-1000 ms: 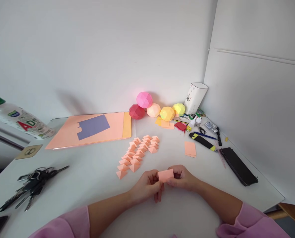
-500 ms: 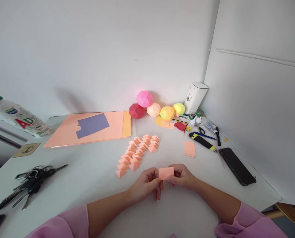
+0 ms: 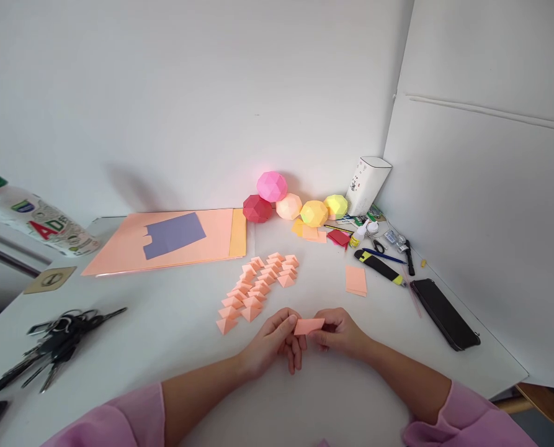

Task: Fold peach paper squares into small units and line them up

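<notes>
A small peach paper piece is held between both hands above the table's near middle. My left hand pinches its left end, thumb on top, with the lower fingers curled beneath. The right end sits between the thumb and fingers of my right hand. Whether the paper is folded or only tilted, I cannot tell. Just beyond my left hand lie rows of folded peach paper units, each with a pointed shape. Some flat peach paper rectangles rest in a small stack beyond my right hand.
Faceted paper balls stand against the wall. Large peach sheets carry a purple piece at the left. Keys and a spray can are nearer left. A cutter, glue bottle and black case lie right.
The paper has tilted and now looks narrower from top to bottom. My left thumb has moved up along its left end. The things on the table stay where they were.
</notes>
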### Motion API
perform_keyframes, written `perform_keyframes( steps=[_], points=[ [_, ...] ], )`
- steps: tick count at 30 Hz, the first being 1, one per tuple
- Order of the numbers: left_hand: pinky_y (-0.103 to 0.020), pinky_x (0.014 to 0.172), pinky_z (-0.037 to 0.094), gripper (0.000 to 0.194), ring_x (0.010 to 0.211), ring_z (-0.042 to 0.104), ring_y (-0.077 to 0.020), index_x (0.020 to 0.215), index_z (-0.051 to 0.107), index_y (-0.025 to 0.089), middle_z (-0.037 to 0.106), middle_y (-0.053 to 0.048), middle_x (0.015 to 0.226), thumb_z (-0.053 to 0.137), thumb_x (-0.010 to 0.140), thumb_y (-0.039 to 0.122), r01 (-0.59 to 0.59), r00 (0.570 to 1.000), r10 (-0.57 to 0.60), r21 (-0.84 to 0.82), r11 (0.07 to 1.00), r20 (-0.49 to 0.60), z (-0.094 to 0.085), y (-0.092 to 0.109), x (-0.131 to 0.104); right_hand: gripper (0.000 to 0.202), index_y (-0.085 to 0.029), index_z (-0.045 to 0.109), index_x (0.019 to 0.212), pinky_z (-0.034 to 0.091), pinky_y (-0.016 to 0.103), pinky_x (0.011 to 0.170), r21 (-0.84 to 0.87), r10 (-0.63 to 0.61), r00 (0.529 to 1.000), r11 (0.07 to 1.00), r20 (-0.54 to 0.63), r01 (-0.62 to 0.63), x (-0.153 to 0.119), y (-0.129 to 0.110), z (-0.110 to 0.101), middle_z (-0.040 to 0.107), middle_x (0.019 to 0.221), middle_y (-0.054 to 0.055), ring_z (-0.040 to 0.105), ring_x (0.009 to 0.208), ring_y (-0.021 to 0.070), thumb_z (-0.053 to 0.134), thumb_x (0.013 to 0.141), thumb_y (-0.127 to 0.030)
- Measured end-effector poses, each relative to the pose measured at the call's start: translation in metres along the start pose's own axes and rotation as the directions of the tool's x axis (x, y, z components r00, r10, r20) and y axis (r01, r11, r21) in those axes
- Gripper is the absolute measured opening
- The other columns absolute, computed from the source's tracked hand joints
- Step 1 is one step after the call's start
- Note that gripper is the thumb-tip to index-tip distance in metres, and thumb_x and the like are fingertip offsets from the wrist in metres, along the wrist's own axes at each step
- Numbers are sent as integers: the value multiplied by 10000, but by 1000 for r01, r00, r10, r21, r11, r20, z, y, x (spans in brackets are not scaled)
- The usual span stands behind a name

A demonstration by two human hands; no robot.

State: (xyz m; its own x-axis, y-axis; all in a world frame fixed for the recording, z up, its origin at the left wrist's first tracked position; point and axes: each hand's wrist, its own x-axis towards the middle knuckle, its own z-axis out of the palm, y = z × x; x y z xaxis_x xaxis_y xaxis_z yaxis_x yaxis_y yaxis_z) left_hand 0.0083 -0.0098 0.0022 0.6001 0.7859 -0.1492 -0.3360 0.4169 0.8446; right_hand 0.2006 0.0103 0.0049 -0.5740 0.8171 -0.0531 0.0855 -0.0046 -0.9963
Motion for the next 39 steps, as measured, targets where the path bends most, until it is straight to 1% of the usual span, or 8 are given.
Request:
perform_keyframes(
  steps=[9,14,18,22,24,30,34,39],
  points=[
    [-209,377,447,292,446,595,-119,864,455,172,597,0,669,512,851,458,32,999,-31,60,998,-17,1,3,-2,180,-127,640,680,418,202,436,-77,-28,999,997,-47,25,-1,2,3,544,614,-9,526,461,85,623,787,-270],
    [-226,403,461,291,466,598,-125,940,489,172,606,3,684,601,798,401,54,998,-53,79,995,-17,1,3,-1,115,-144,675,766,434,206,447,-43,-40,999,998,-35,38,-1,3,3,564,722,7,534,492,83,586,797,-210],
    [-234,420,469,302,475,593,-123,963,518,156,660,-40,732,565,822,419,72,997,-67,138,988,-43,2,3,1,83,-154,651,785,413,203,462,2,-25,999,1000,-39,25,-2,3,6,545,666,-11,509,505,83,569,776,-143],
    [-246,431,480,342,468,589,-137,924,518,150,646,-22,617,541,825,477,82,994,-70,163,983,-82,3,3,2,454,-266,445,1217,452,227,542,102,-12,997,995,-70,19,-5,6,7,578,895,18,549,603,91,598,795,-196],
    [-246,424,475,363,446,578,-141,919,499,158,614,4,535,551,810,501,92,991,-74,157,983,-115,2,1,3,554,-303,365,1269,474,242,596,91,-68,994,993,-83,76,-5,9,6,529,1055,48,569,683,96,633,788,-245],
    [-234,411,446,371,415,556,-131,857,478,168,610,10,512,540,804,530,67,983,-37,164,984,-179,4,1,2,127,-200,639,863,502,283,652,-94,-307,951,948,-27,303,-1,9,4,483,1065,79,574,776,140,651,786,-300],
    [-248,456,469,353,439,565,-126,837,515,168,632,8,551,551,801,517,61,976,-21,180,982,-217,9,4,0,148,-194,701,813,504,315,701,-240,-324,945,921,-36,307,-1,4,3,564,908,75,574,772,163,620,814,-318],
    [-300,612,530,362,683,643,-181,886,598,172,673,-24,719,548,797,519,24,977,24,223,974,-210,14,6,-3,178,-179,717,825,491,283,624,-187,-227,972,959,-58,213,-1,5,1,578,907,77,570,697,136,620,816,-328]
  ],
)
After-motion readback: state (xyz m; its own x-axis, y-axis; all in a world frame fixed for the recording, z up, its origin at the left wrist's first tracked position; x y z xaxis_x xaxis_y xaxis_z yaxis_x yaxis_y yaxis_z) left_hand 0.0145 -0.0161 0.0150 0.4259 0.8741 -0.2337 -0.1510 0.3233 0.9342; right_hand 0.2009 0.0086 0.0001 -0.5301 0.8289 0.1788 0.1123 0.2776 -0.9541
